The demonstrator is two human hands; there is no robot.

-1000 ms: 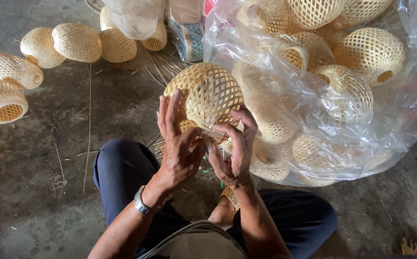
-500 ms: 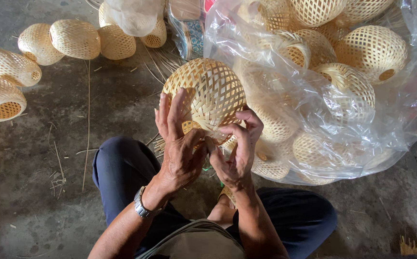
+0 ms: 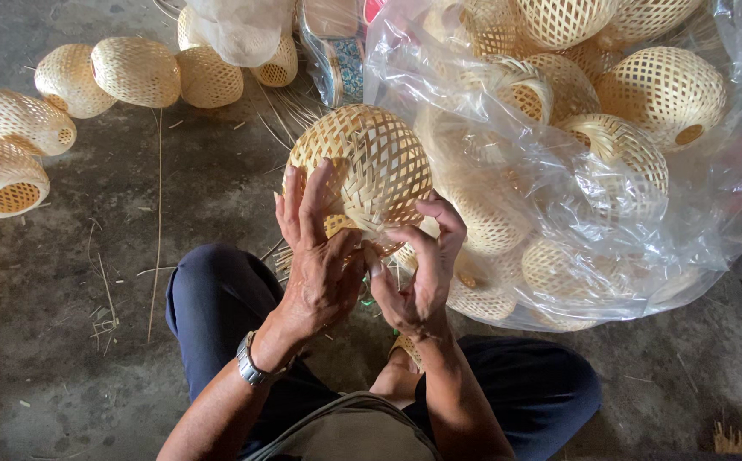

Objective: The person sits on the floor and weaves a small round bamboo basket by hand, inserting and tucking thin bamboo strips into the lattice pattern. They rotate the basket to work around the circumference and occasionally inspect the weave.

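- Both hands are on my woven bamboo ball (image 3: 362,166), held up over my knees: left hand (image 3: 320,256) cups its near side with fingers spread, right hand (image 3: 418,273) pinches strips at its lower edge.
- Just right of it, a clear plastic bag (image 3: 712,222) stuffed with similar balls.
- More finished balls (image 3: 136,70) sit on the concrete floor (image 3: 64,341) to my left.

The person wore dark blue trousers (image 3: 217,299) and an olive-grey top (image 3: 345,431). A silver metal watch (image 3: 250,363) sat on the left wrist. Both forearms were bare, with no sleeves.
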